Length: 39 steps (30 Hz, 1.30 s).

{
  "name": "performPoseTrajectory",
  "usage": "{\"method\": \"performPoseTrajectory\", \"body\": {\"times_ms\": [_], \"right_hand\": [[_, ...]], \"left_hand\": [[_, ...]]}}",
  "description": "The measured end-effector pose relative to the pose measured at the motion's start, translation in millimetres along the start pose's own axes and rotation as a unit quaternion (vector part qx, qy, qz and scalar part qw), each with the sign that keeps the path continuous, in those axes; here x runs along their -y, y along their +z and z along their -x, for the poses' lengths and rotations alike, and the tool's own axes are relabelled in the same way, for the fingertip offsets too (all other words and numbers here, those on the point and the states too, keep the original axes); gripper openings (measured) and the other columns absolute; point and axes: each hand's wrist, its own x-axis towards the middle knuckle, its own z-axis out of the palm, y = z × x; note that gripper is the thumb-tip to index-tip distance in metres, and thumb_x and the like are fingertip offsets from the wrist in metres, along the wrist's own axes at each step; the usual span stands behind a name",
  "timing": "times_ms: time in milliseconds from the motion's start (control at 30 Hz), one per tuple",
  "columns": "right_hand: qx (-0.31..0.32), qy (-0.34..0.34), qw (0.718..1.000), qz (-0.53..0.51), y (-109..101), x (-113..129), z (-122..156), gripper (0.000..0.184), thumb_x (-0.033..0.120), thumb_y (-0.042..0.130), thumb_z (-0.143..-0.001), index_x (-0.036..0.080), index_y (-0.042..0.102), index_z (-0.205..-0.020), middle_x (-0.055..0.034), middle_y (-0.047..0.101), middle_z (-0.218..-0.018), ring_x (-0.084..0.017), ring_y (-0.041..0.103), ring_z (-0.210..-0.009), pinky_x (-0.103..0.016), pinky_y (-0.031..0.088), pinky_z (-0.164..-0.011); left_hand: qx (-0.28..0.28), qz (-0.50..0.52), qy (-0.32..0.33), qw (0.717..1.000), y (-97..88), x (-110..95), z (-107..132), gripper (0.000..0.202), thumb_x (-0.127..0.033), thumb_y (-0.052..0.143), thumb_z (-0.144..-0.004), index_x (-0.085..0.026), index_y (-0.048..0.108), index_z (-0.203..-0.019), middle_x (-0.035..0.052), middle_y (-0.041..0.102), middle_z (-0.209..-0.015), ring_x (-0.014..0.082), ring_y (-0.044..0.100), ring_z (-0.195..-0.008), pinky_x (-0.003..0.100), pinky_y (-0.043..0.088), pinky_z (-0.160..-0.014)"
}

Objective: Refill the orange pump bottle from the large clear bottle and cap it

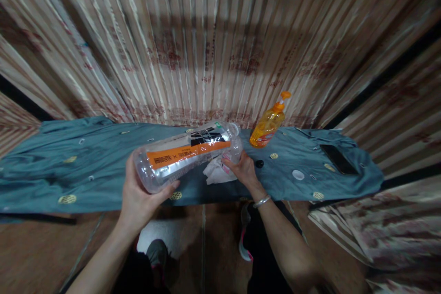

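A large clear plastic bottle with an orange, black and silver label lies tilted above the cloth-covered bench, its neck pointing right. My left hand is wrapped round its base. Under the neck, my right hand grips a small clear plastic container with pink print, partly hidden by the fingers and the large bottle. Crumpled white tissue lies just below the bottle, close to the right fingers. Whether liquid is passing between the two vessels cannot be made out.
An orange pump bottle stands at the back, right of my hands. Nearby lie a small black cap, a white disc and a dark phone. Teal patterned cloth covers the narrow bench; a curtain hangs behind.
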Motion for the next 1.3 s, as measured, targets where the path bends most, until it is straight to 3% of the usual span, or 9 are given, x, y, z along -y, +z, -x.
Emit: {"method": "performPoseTrajectory", "body": {"times_ms": [233,600,767,900,1300], "right_hand": [[0.005,-0.003,1.0,0.005,1.2,-4.0,-1.8,0.048,0.038,0.09,-0.082,0.02,0.07,-0.121,-0.0128,0.086,-0.111,-0.034,0.083,-0.11,-0.044,0.067,-0.097],[-0.004,-0.011,1.0,0.022,5.7,-9.9,-3.6,0.048,0.04,0.09,-0.083,0.02,0.07,-0.121,-0.0137,0.086,-0.109,-0.035,0.083,-0.107,-0.043,0.068,-0.094],[-0.001,-0.013,1.0,0.008,3.3,-7.5,-3.4,0.051,0.037,0.09,-0.083,0.018,0.069,-0.125,-0.0133,0.086,-0.111,-0.034,0.083,-0.108,-0.041,0.067,-0.094],[0.007,-0.003,1.0,0.017,0.4,-4.9,-2.3,0.049,0.038,0.091,-0.083,0.019,0.069,-0.123,-0.0138,0.086,-0.111,-0.035,0.083,-0.11,-0.041,0.066,-0.095],[0.014,-0.003,1.0,-0.006,0.3,-10.6,-6.4,0.045,0.036,0.092,-0.08,0.019,0.071,-0.116,-0.0134,0.086,-0.106,-0.035,0.083,-0.104,-0.041,0.067,-0.091]], "left_hand": [[0.009,0.013,-0.023,1.0,-1.5,-7.2,-1.4,0.103,-0.05,0.098,-0.051,-0.022,0.054,-0.139,0.0204,0.069,-0.143,0.0463,0.07,-0.132,0.066,0.052,-0.118],[0.001,0.017,-0.02,1.0,0.0,-0.2,-1.8,0.11,-0.053,0.099,-0.051,-0.019,0.053,-0.145,0.0245,0.064,-0.152,0.0501,0.063,-0.143,0.07,0.044,-0.125],[-0.013,0.027,0.002,1.0,0.9,1.8,-2.0,0.115,-0.049,0.1,-0.049,-0.022,0.05,-0.15,0.0219,0.064,-0.151,0.0477,0.066,-0.14,0.068,0.048,-0.123],[-0.013,0.036,-0.001,0.999,1.6,1.8,-1.0,0.112,-0.049,0.1,-0.051,-0.022,0.051,-0.148,0.0192,0.065,-0.148,0.0473,0.066,-0.139,0.067,0.049,-0.123],[-0.02,0.056,-0.047,0.997,3.2,-7.2,-2.8,0.102,-0.043,0.099,-0.043,-0.021,0.054,-0.132,0.0224,0.07,-0.143,0.0481,0.069,-0.135,0.068,0.051,-0.12]]}}
